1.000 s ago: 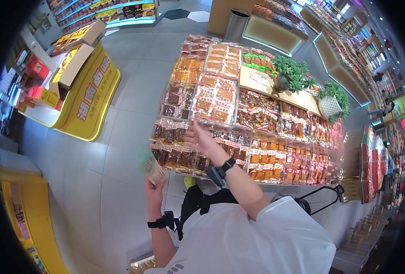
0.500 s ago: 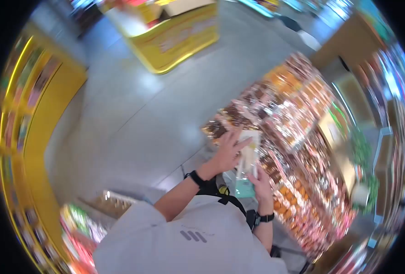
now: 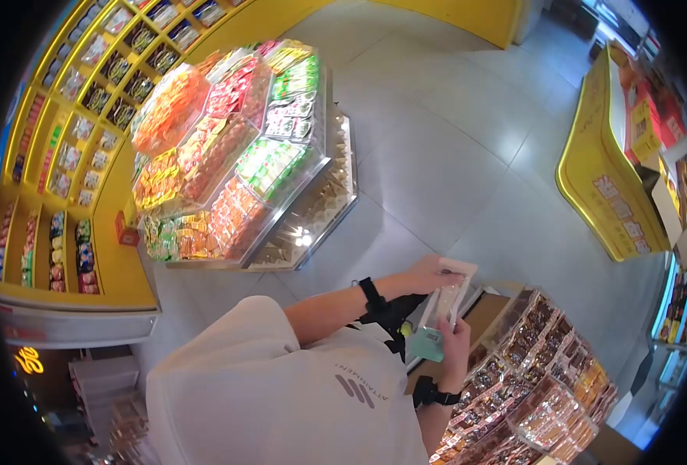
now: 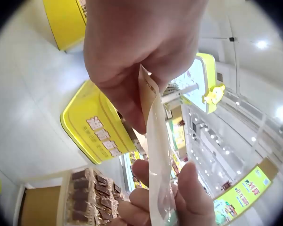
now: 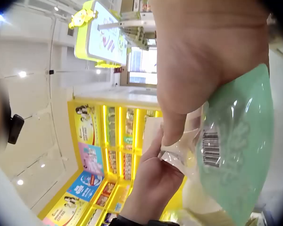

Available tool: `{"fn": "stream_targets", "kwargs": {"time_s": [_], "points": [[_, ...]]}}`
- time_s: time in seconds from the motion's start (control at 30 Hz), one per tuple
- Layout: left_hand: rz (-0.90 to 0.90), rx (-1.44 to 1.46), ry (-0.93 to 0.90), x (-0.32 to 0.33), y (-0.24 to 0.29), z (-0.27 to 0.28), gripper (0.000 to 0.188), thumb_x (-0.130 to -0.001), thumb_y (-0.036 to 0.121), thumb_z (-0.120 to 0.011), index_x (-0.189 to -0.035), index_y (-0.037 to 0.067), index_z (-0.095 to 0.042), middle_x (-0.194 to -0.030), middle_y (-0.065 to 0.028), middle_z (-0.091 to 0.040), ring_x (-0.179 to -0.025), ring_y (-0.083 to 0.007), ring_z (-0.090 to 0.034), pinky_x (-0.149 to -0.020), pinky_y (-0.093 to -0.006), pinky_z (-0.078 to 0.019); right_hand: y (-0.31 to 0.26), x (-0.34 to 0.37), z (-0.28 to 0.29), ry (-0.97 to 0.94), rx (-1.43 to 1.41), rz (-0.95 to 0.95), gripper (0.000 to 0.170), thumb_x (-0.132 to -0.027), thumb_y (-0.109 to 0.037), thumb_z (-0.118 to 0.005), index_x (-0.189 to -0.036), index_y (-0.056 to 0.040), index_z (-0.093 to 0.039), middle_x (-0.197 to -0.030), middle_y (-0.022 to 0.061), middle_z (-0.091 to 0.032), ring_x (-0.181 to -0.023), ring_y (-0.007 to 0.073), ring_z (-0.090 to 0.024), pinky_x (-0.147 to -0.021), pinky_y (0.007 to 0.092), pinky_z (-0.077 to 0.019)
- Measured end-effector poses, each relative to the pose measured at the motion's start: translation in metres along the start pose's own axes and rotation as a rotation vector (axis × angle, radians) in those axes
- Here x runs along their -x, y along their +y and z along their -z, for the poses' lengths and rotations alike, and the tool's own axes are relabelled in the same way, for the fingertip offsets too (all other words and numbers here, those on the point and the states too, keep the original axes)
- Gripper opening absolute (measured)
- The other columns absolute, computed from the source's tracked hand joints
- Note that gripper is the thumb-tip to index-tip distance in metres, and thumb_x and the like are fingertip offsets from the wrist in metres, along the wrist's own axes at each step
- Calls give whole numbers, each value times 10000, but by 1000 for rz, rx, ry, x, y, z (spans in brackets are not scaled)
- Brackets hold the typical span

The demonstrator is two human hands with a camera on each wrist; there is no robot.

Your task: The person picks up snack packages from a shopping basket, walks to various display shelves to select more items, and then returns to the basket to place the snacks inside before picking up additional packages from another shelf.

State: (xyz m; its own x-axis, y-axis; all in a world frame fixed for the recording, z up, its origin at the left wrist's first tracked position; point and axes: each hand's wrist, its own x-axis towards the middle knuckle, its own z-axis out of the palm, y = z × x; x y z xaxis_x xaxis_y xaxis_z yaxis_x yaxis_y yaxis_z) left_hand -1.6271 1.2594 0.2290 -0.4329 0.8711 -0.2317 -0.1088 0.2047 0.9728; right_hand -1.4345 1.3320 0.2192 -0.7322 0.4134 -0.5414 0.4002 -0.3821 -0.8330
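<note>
Between both hands is a flat snack pouch (image 3: 449,298) with a pale end, a clear middle and a green end. My left hand (image 3: 427,277) pinches the pale end between thumb and fingers. At the other side, near the green part, my right hand (image 3: 456,342) grips the pouch. The left wrist view shows the pouch edge-on, its pale end tucked into the left hand (image 4: 141,47). In the right wrist view a barcode (image 5: 211,149) shows on the green end, close below the right hand (image 5: 210,61). The contents are hard to make out.
A tiered stand of bagged sweets (image 3: 242,155) stands ahead to the left, before yellow shelves (image 3: 87,128). Close by on the right is a display of packaged snacks (image 3: 537,372). A yellow counter (image 3: 599,167) stands farther right, with grey floor (image 3: 444,155) between.
The left hand held the pouch alone while the right hand reached over the snack display; both hands now hold it. The view has turned left, bringing the sweets stand into sight.
</note>
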Motion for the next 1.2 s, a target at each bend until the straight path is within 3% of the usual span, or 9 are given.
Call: {"fn": "stream_targets", "kwargs": {"time_s": [0.2, 0.7, 0.77, 0.83, 0.9, 0.97, 1.03, 1.1, 1.2], "points": [[53, 608, 407, 63, -4, 135, 313, -872, 193, -609, -1133, 22, -593, -997, -59, -652, -857, -121, -613, -711, -278, -499, -56, -86, -133, -195, 304, 128, 236, -861, -208, -607, -888, 22, -651, -706, -5, -599, -662, 53, -508, -580, 244, -421], [-75, 566, 763, 99, -13, 408, 291, -868, 127, -600, -1123, -12, -571, -992, -106, -638, -872, -164, -607, -744, -291, -499, -142, -274, -393, -660, 262, 68, 272, -823, -132, -625, -1070, -18, -631, -882, 76, -659, -768, 144, -608, -685, 279, -469], [-198, 735, 818, 99, -22, 419, 433, -899, 186, -565, -1271, -8, -455, -1171, -177, -567, -1070, -261, -572, -873, -355, -484, -140, -292, -406, -467, 622, 623, 228, -778, -67, -614, -996, -91, -678, -1039, 99, -630, -905, 233, -596, -787, 327, -457], [-251, 988, 755, 106, -20, 431, 540, -924, 268, -519, -1350, -11, -336, -1274, -218, -481, -1169, -328, -497, -959, -408, -433, -149, -304, -418, -421, 687, 803, 227, -748, -49, -613, -948, -120, -693, -1156, 125, -566, -1026, 280, -532, -861, 353, -422], [-369, 1553, 343, 111, -16, 441, 562, -936, 315, -483, -1354, -26, -323, -1279, -233, -474, -1167, -346, -493, -976, -430, -417, -159, -322, -431, -385, 734, 998, 237, -718, -31, -613, -900, -149, -708, -1272, 152, -503, -1147, 326, -468, -935, 380, -387], [-319, 1514, 371, 109, -22, 442, 542, -925, 259, -519, -1344, -36, -342, -1255, -201, -509, -1126, -279, -537, -940, -374, -448, -167, -341, -441, -369, 789, 1126, 221, -685, -38, -622, -824, -175, -725, -1402, 173, -358, -1299, 350, -300, -1032, 415, -296], [-75, 828, 632, 102, -25, 444, 510, -894, 163, -573, -1324, -33, -380, -1180, -142, -573, -1031, -179, -590, -871, -297, -482, -174, -357, -452, -475, 824, 1157, 236, -718, -62, -612, -914, -153, -706, -1411, 188, -341, -1323, 353, -257, -1048, 416, -277], [-40, 841, 646, 92, -26, 445, 467, -853, 80, -618, -1274, -29, -450, -1077, -77, -629, -917, -100, -615, -803, -240, -493, -181, -370, -464, -596, 869, 1197, 270, -752, -85, -603, -1004, -132, -686, -1419, 203, -324, -1346, 356, -215, -1064, 418, -257], [49, 757, 757, 80, -32, 444, 416, -841, 63, -627, -1227, -25, -499, -1009, -59, -650, -850, -97, -626, -768, -242, -502, -175, -384, -483, -488, 419, 845, 343, -867, -159, -528, -1193, -58, -565, -1413, 212, -324, -1306, 333, -311, -1026, 407, -320]]}}
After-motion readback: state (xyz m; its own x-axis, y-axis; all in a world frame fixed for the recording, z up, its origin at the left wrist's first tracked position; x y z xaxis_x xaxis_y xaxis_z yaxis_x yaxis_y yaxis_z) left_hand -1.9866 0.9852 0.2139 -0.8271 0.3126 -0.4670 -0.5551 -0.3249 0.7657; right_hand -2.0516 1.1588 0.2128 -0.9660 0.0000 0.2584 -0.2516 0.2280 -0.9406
